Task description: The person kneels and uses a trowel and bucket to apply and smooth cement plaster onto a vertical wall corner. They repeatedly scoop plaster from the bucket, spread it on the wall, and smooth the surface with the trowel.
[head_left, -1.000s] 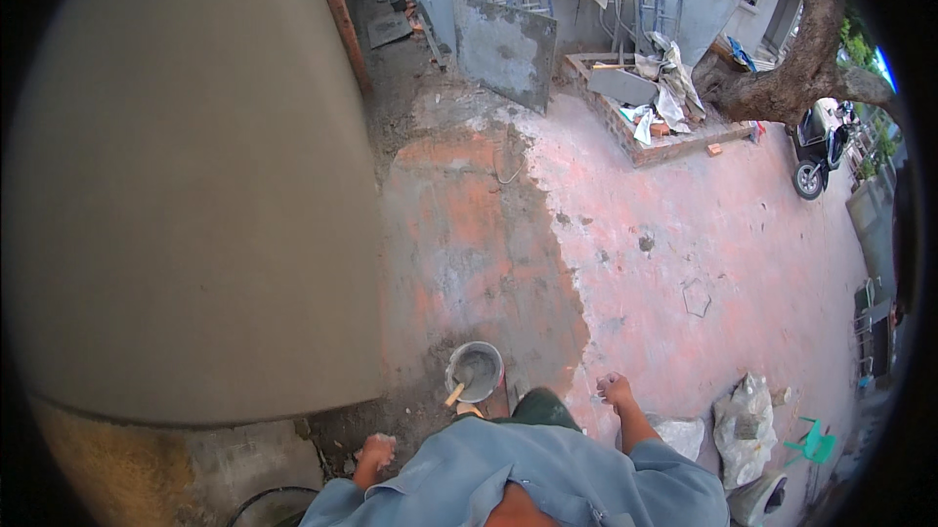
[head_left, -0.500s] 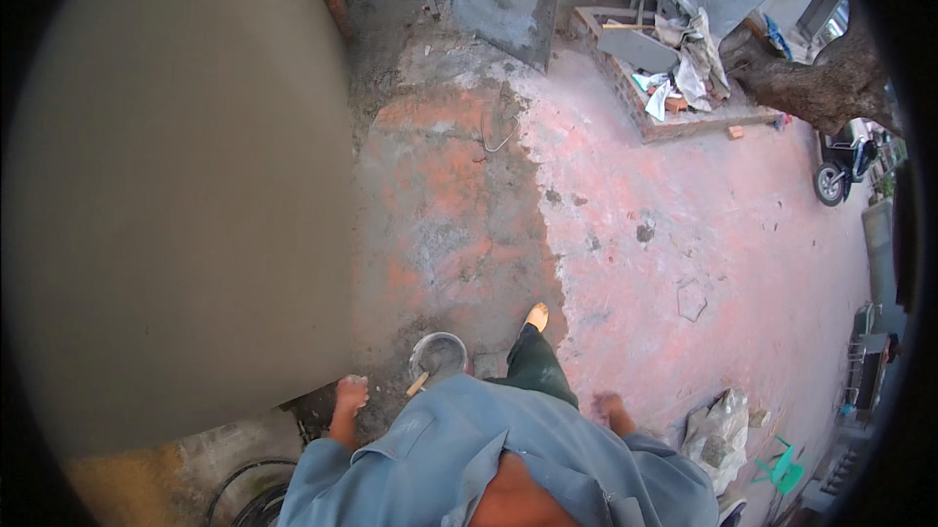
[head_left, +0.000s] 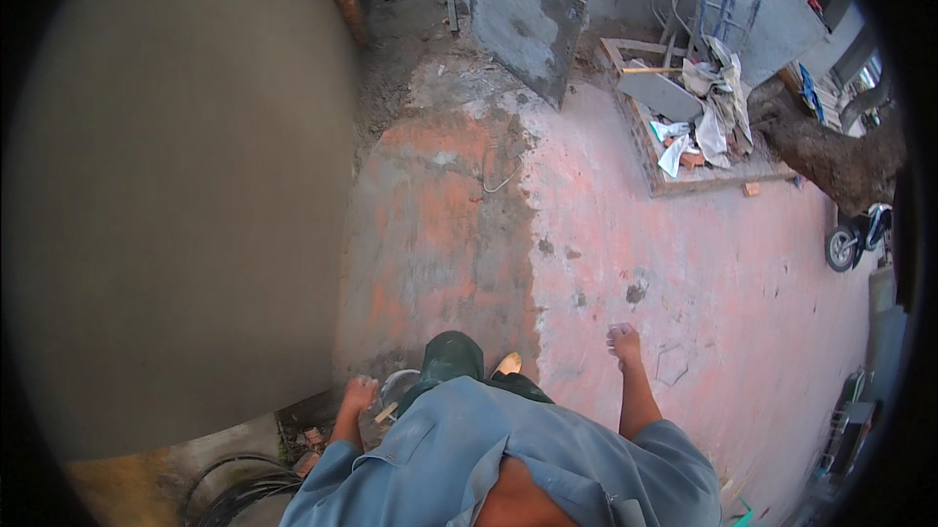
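My left hand (head_left: 361,392) hangs beside the large grey-brown wall, its fingers curled in with nothing seen in them. Close to it on the ground stands a bucket (head_left: 388,387), partly hidden by my leg and shirt. A tool's pale wooden handle (head_left: 386,413) sticks out at the bucket's near side. Out over the pink paving, my right hand (head_left: 623,341) is held forward and empty, its fingers loosely bent and a little apart. My dark green trouser leg (head_left: 453,355) is raised at the knee, and a pale shoe (head_left: 508,365) shows beside it.
A tall smooth wall (head_left: 186,195) fills the left. Ahead, a stained board (head_left: 528,24) leans near metal frames, and a brick-edged bed (head_left: 723,178) holds rubble and sacks. A tree trunk (head_left: 831,151) and motorbike (head_left: 845,246) are at right. Black hoses (head_left: 239,493) lie lower left.
My right hand has swung forward and up from beside my body. One knee has come forward over the bucket. The bucket and the paving now appear nearer to me as I step ahead.
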A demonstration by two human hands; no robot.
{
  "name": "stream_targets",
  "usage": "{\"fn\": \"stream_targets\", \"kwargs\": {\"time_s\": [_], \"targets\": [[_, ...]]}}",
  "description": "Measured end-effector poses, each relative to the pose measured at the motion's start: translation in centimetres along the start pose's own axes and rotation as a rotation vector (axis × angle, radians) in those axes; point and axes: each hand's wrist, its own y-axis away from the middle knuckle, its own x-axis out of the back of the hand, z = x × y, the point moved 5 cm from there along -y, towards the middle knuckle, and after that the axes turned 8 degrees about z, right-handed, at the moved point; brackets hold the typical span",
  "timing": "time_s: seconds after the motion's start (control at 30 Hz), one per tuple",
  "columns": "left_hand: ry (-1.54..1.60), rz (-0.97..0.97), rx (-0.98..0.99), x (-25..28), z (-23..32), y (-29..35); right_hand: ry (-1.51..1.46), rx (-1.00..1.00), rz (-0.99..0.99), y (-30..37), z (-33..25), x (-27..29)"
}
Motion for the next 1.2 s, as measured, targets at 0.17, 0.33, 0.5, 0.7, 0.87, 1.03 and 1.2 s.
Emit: {"fn": "stream_targets", "kwargs": {"time_s": [0.17,0.33,0.5,0.7,0.87,1.03,1.2], "targets": [[-0.191,-0.279,-0.010,-4.2,-1.8,-1.3,0.141,0.106,-0.228,-3.5,-7.1,-7.3],[0.126,-0.388,0.234,-3.9,-2.7,-6.9,0.191,0.114,-0.256,-8.4,-12.3,-12.5],[-0.247,-0.189,-0.111,4.9,-3.8,-24.8,0.227,-0.112,-0.191,-14.1,-16.2,-14.5],[0.578,0.172,0.345,25.1,-2.0,-44.5,-0.001,-0.312,-0.098,-17.5,-20.7,-16.8],[0.757,0.199,0.470,33.7,1.9,-55.4,-0.050,-0.444,-0.140,-23.1,-24.7,-21.1],[-0.381,-0.067,-0.141,32.7,3.1,-63.3,0.258,-0.288,-0.320,-35.7,-34.6,-26.3],[-0.107,-0.258,0.003,32.5,2.9,-66.6,0.135,-0.189,-0.227,-44.6,-52.1,-30.9]]}}
